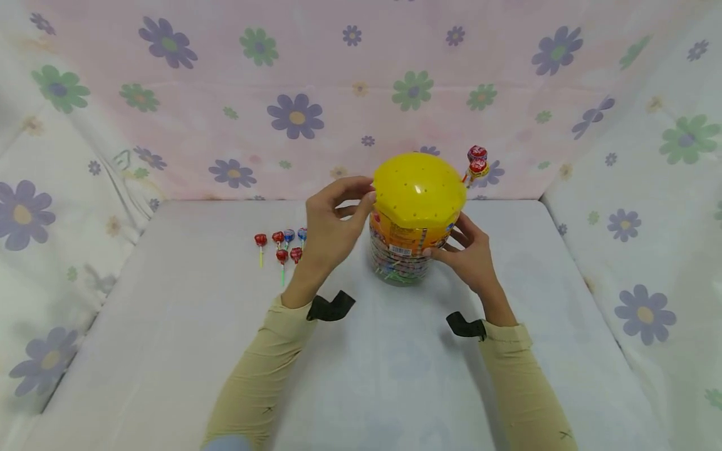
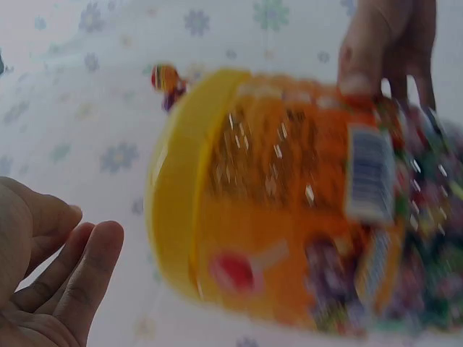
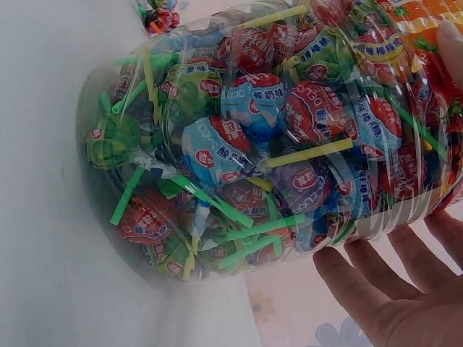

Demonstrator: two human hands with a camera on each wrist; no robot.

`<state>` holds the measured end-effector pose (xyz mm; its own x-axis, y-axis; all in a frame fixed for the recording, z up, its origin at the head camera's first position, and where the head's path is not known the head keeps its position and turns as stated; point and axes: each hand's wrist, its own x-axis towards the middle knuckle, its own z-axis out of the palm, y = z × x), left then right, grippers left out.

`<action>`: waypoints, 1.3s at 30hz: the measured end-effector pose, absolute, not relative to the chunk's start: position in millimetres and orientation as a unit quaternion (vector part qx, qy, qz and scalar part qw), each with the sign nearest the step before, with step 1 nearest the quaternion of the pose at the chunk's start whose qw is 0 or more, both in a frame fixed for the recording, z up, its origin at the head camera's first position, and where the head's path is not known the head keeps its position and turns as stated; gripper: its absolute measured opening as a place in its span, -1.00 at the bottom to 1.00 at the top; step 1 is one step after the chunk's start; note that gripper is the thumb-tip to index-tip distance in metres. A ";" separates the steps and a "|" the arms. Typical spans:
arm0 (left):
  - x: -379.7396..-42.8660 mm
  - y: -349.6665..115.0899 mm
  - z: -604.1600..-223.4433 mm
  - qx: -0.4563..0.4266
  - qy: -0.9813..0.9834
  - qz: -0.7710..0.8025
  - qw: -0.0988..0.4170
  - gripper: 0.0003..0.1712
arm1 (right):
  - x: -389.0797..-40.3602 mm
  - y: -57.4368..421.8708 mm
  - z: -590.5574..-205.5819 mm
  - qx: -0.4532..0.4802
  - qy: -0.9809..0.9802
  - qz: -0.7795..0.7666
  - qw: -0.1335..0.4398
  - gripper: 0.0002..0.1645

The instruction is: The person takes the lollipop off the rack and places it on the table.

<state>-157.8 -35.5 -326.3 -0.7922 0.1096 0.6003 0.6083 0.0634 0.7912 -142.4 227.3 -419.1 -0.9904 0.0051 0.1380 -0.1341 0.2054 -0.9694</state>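
A clear plastic jar of wrapped lollipops [image 1: 402, 262] stands on the table, with an orange label and a yellow lid [image 1: 417, 188]. My right hand [image 1: 470, 254] grips the jar's right side, thumb on the front near the barcode and fingers round the back. Beside the lid's left edge is my left hand [image 1: 334, 219], its fingers loosely bent and a small gap from the lid in the left wrist view. Two red-wrapped lollipops [image 1: 477, 164] stick up by the lid's right edge. Through the clear wall, green and yellow sticks [image 3: 311, 152] show among the wrappers.
Several loose lollipops [image 1: 282, 255] with red or blue wrappers lie on the white tabletop [image 1: 169, 351] left of the jar, partly hidden by my left hand. Flower-patterned cloth [image 1: 338, 94] hangs behind the table and along both sides.
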 end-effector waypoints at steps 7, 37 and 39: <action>-154.9 18.2 -299.3 -0.313 -0.695 -0.629 0.153 -0.70 | -142.6 227.0 -417.7 0.035 -0.777 0.626 0.056 0.02; -172.5 83.2 -274.0 -0.318 -0.706 -0.623 0.107 -0.61 | -144.2 228.0 -420.1 0.036 -0.777 0.626 0.058 0.01; -171.0 78.6 -271.3 -0.315 -0.697 -0.635 0.108 -0.60 | -144.2 228.4 -420.3 0.036 -0.777 0.626 0.058 0.00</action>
<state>-171.0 78.6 -271.3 -0.7782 0.3021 0.5506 0.5760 -0.0063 0.8174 -144.2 228.4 -420.3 -0.9907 0.0168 0.1348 -0.1281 0.2135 -0.9685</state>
